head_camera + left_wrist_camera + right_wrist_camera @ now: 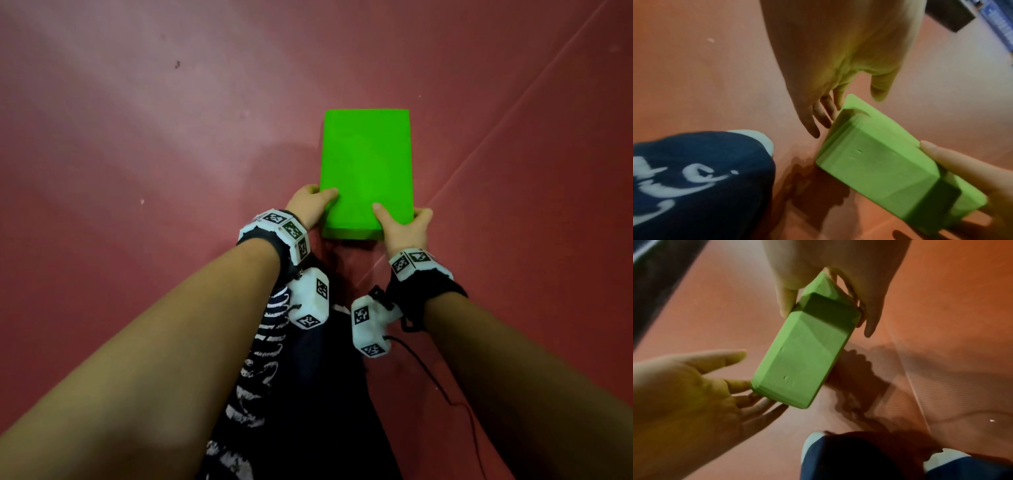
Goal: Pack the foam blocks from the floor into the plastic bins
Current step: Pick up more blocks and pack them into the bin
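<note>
Red floor mat [137, 137] filled the view. Left hand [310, 205] touched the near left corner of the green foam block [366, 168], fingers almost straight, thumb on top, not closed around it. Block was off the floor, held between both hands. Right hand [406, 226] gripped its near right corner, thumb on top, fingers underneath.

The floor [137, 171] is a dull red mat with a fine ribbed weave. 1 straight seam [513, 102] runs slantwise across its right part, and a few dark specks [177, 64] mark it further out. 2 shoes with pale toes [812, 441] stand on it. The green block [366, 168] throws a shadow on the mat; whether its far end touches cannot be told.
</note>
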A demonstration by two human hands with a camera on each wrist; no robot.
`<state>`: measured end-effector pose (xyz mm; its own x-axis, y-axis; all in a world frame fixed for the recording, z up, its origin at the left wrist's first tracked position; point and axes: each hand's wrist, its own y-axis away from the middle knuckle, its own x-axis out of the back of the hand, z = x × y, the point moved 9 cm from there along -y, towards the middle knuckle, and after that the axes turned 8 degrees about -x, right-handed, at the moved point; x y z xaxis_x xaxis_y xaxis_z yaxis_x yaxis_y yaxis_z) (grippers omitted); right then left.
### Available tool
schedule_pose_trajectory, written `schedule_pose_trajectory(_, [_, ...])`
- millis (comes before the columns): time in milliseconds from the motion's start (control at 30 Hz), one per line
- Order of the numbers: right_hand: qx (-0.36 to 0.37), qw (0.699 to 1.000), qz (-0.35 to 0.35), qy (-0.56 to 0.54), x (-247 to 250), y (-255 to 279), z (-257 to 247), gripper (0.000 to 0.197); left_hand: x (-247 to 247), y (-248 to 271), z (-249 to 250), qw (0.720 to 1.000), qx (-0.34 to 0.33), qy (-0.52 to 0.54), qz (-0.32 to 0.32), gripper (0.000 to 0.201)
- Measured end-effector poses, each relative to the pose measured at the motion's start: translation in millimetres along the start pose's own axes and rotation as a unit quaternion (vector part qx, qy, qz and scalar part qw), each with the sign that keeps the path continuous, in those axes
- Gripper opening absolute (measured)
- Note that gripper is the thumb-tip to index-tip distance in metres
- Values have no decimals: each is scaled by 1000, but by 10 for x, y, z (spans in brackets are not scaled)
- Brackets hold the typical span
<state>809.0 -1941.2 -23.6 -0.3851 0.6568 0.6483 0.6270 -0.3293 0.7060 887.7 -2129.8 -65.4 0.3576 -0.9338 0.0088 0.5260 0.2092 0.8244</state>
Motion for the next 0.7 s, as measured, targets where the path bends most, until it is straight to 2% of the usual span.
schedule_pose_trajectory(100, [36, 999, -29, 24, -70, 515, -462, 55, 476, 424, 11, 998, 8, 54, 40, 23])
schedule_pose_trajectory(200, [83, 988, -58, 113, -261, 1047, -883, 71, 961, 874, -147, 994, 28, 69, 75, 19])
schedule_pose_trajectory(300, [160, 951, -123, 233, -706, 1749, -1304, 74, 1582, 1386, -387, 987, 61, 78, 125, 21])
schedule_pose_trajectory(333, [180, 940, -141, 254, -851, 1945, -1413, 71, 1800, 1518, -451, 982, 67, 80, 158, 20])
schedule_pose_trajectory(467, [257, 888, -196, 327, -1592, 2806, -1719, 67, 2791, 2118, -695, 943, 89, 96, 306, 41])
schedule_pose_trajectory(567, [290, 854, -214, 376, -2049, 3269, -1791, 68, 3263, 2450, -856, 923, 102, 128, 347, 40])
schedule_pose_trajectory(700, [330, 789, -223, 468, -2625, 3909, -1829, 70, 3850, 2998, -1210, 893, 137, 186, 387, 41])
